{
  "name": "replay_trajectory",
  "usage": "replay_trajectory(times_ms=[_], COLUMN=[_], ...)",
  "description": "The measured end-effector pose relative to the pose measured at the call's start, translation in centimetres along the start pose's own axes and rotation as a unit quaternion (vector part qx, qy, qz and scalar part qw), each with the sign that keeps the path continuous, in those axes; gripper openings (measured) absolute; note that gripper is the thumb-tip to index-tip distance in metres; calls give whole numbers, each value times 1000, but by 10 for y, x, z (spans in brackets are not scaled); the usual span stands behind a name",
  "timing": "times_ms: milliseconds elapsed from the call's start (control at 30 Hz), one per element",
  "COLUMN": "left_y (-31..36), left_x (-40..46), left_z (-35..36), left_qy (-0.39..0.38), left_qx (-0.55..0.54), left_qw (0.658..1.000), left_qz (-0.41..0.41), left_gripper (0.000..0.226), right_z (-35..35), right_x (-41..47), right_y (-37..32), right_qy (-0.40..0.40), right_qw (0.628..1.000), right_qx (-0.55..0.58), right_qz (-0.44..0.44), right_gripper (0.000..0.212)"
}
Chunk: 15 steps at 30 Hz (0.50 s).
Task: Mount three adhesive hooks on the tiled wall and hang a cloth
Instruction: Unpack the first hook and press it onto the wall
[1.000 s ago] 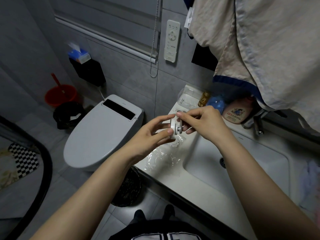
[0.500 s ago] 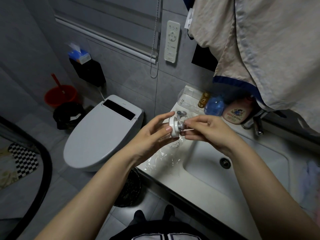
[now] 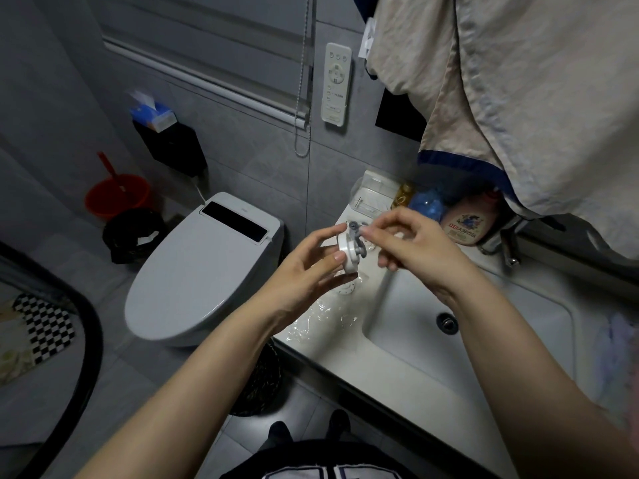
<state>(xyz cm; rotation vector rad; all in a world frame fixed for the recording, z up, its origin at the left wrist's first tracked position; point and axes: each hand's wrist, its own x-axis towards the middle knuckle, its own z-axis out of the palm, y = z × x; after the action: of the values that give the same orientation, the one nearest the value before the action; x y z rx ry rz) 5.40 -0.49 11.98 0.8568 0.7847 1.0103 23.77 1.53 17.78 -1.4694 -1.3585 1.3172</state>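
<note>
My left hand [image 3: 307, 271] grips a round white adhesive hook [image 3: 349, 249] with a grey hook piece on its face, held above the left end of the sink counter [image 3: 345, 361]. My right hand [image 3: 411, 247] pinches at the top of the hook's grey piece with thumb and forefinger. Another round white hook part [image 3: 347, 289] lies on the counter just below, on crumpled clear wrapping [image 3: 321, 323]. A beige cloth [image 3: 518, 98] with a dark blue edge hangs at the upper right against the grey tiled wall [image 3: 262, 157].
A closed white toilet [image 3: 204, 267] stands to the left, with a red bucket [image 3: 117, 195] and black bin [image 3: 133, 235] behind it. A white remote [image 3: 336, 84] hangs on the wall. Bottles [image 3: 466, 221] and a tap [image 3: 508, 243] crowd the counter's back. The basin [image 3: 449, 323] lies under my right forearm.
Both hands have turned the hook so its disc faces sideways, and my right fingers shifted from its middle to the top of the grey piece.
</note>
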Motion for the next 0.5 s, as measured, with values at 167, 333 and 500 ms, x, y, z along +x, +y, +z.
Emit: replay_trajectory(times_ms=[167, 333, 500], left_y=[-7, -8, -6], left_x=[-3, -3, 1], left_z=[3, -3, -10], left_qy=[-21, 4, 32], left_qx=[-17, -33, -29], left_qw=[999, 999, 999], left_qz=[-23, -16, 17], left_gripper=[38, 40, 46], right_z=[3, 1, 1], right_x=[17, 13, 0], right_y=[7, 20, 26], right_qy=[55, 44, -30], right_qw=[997, 999, 996], right_qx=[-38, -20, 27], right_qz=[-36, 24, 82], right_gripper=[12, 8, 9])
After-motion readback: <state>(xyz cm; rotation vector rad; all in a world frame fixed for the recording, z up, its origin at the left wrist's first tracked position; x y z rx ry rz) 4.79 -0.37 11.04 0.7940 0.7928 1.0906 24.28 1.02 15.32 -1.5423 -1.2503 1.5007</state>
